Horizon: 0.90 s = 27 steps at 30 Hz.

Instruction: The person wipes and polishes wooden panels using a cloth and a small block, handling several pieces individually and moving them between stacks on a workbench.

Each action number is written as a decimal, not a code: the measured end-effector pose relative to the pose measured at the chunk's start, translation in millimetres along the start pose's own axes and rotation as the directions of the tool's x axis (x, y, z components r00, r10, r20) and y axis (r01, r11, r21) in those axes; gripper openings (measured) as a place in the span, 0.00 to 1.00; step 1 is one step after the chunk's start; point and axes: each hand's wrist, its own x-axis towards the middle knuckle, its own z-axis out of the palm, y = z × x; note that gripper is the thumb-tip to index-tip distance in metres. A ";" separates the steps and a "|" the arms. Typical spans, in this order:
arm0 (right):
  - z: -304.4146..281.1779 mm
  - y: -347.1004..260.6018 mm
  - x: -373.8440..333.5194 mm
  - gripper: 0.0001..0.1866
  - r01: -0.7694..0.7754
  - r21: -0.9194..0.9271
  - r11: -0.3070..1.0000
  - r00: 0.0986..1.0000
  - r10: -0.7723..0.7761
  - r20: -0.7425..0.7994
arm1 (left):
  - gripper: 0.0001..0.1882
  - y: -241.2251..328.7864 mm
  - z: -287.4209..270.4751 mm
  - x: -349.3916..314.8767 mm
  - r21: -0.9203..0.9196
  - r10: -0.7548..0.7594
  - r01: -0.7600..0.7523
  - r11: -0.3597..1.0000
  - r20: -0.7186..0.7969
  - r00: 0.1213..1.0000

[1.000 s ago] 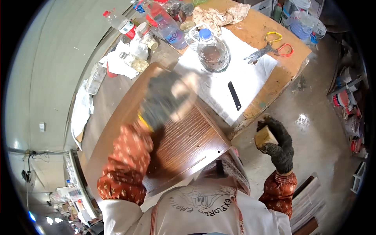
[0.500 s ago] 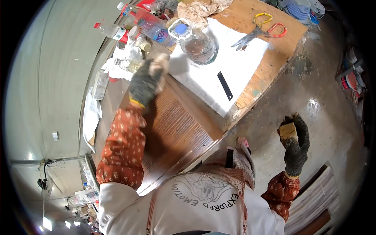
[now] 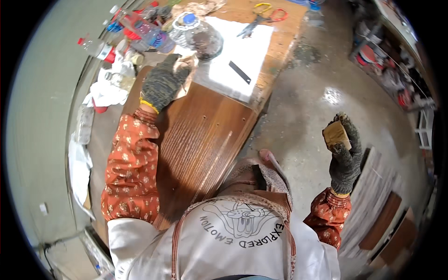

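My left hand, in a dark grey knit glove with a yellow cuff edge, grips a crumpled beige cloth. It rests at the far left end of a brown wood-grain board, which has a few small holes. Off the table on the right, my right hand, in a stained dark glove, holds a tan block; whether this is wood or sponge I cannot tell. Its fingers wrap round the block, above the floor.
Beyond the board lie a white sheet, a black flat strip, a large clear jug and scissors. Plastic bottles crowd the far left. Grey-streaked boards lie at the lower right.
The whole view has shifted, so the table sits further left and higher. My left hand, blurred before, now shows sharply with the cloth at the board's far end. My right hand keeps the block.
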 end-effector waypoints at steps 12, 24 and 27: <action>54.0 -31.8 -81.8 0.31 -0.056 -0.126 0.990 0.997 0.049 -0.057 | 0.21 80.7 -43.4 -97.4 -0.505 0.239 -0.112 0.856 0.193 0.952; 149.8 12.2 -27.4 0.18 0.604 -0.616 0.506 0.795 -0.436 0.422 | 0.18 -32.7 -77.9 -335.5 -0.074 0.050 -0.103 0.992 -0.521 0.852; 150.2 27.7 -107.0 0.13 0.688 -0.244 0.684 0.660 -0.449 0.602 | 0.19 -54.5 -53.4 -338.8 0.035 0.243 -0.274 0.961 -0.575 0.781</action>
